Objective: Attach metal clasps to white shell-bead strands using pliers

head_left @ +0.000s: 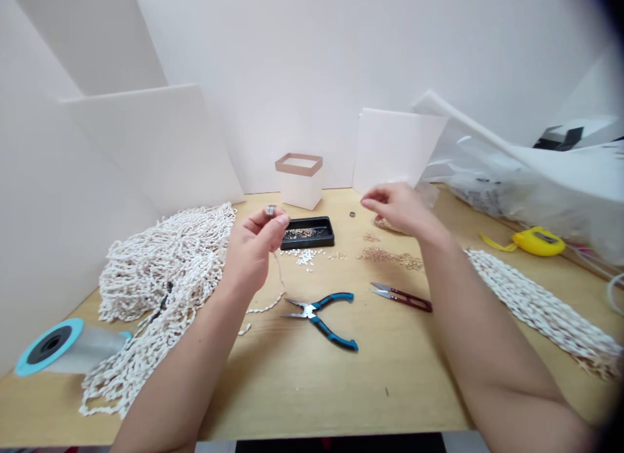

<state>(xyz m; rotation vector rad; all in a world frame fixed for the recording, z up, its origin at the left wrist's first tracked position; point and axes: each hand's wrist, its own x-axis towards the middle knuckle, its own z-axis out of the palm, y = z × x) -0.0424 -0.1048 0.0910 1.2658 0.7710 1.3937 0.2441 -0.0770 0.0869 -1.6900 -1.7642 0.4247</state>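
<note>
"Where did the beaded strand (pixel 266 309) lie?"

"On the tabletop (pixel 316 401), left of the middle and between its front and back edges, just short of the tips of the pliers (pixel 311 310). It lay below the left hand (pixel 251 248), on the front-edge side."

"And its long axis?"

"The thin cord dropped from behind that hand, bent near the pliers, then the beaded length ran toward the left edge, roughly along the front edge, until the forearm hid it."

"So the left hand was nearer?"

"Clearly. The right hand (pixel 402 209) was well apart, toward the back right corner, above a small packet (pixel 392 227) and beyond some gold-coloured pieces (pixel 390 258)."

"How did each grip stand?"

"Left thumb and finger were pinched together, seemingly on the cord's upper part. The right fingers were curled; I couldn't tell whether they held anything."

"How did the strand look?"

"White, with small oblong beads in 1 row on a tan cord; 1 end was out of sight."
</note>
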